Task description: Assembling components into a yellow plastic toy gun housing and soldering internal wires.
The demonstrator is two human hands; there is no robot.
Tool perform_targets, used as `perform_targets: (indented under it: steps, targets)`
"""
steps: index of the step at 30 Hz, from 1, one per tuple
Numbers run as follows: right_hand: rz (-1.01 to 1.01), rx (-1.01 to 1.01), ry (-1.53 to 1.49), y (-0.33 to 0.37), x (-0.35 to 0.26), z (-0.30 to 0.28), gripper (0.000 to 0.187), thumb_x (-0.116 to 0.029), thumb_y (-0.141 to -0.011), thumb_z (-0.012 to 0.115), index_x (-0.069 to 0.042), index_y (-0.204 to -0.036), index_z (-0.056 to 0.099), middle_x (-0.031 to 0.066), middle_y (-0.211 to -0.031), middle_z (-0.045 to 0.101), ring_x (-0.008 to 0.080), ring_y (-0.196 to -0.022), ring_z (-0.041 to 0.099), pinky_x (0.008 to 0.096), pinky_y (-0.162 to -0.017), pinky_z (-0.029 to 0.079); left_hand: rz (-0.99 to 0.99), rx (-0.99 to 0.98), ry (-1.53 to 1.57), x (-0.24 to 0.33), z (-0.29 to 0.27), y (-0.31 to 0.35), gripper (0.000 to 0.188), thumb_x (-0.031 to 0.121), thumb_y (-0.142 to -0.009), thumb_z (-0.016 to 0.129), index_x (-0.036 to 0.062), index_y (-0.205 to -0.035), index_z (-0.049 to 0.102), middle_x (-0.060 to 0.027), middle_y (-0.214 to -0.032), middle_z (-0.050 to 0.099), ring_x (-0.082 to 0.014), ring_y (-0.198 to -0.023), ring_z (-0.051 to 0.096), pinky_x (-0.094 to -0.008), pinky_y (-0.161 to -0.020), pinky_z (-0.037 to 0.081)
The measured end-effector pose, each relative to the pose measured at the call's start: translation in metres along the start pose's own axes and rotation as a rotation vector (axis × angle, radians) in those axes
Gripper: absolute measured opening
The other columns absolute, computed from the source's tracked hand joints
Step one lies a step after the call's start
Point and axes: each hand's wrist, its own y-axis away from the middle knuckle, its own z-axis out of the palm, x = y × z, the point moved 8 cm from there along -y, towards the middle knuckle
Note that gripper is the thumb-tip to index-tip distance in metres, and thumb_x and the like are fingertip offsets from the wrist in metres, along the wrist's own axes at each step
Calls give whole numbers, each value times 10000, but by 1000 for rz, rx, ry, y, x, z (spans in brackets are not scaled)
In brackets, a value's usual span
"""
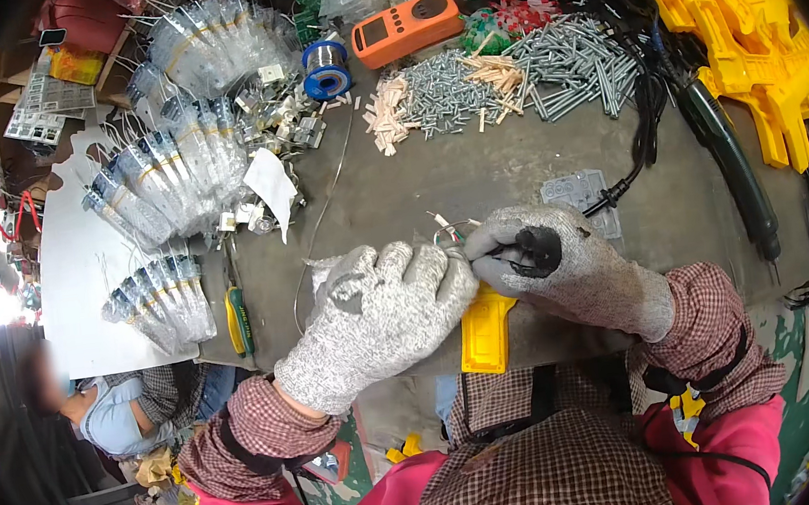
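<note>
On our side of the orange meter (407, 28), we've got the yellow casing (485, 338) poking out from beneath both hands! Our left hand (386, 309) curls in; what it grasps, we can't tell. Our right hand (568, 260) bends its fingers around a dark piece (539, 250). Right of the meter, we spot screws (587, 66)!

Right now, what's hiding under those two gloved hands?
A yellow plastic piece sticks out nearest the person, and thin wires peek out beyond. The left hand and right hand cover the rest, so that can't be seen.
</note>
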Motion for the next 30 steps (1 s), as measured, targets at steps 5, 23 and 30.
perform_targets:
  steps: [5,23,30]
  targets:
    - [46,-34,-52,2,5,1,155,-96,-877,711,-36,-1011,661,77,-928,690,167,-827,676,305,-737,537,-319,70,566,-23,4,2,397,126,-780,788,88,-1145,635,-105,-935,654,-258,-791,664,-380,-668,525]
    - [-111,33,121,-1,-5,-1,202,-84,-866,694,-33,-1057,654,135,-965,688,304,-881,697,371,-770,558,5,179,-26,-12,-15,-12,162,236,-946,622,74,-938,634,-66,-754,628,-280,-622,606,-346,-607,485]
    - [-171,13,135,0,-6,-2,184,-60,-859,684,-21,-1034,644,138,-992,685,310,-889,695,368,-776,561,-334,-23,576,-31,3,-14,212,271,-963,601,65,-919,623,-121,-750,611,-257,-636,620,-360,-574,502]
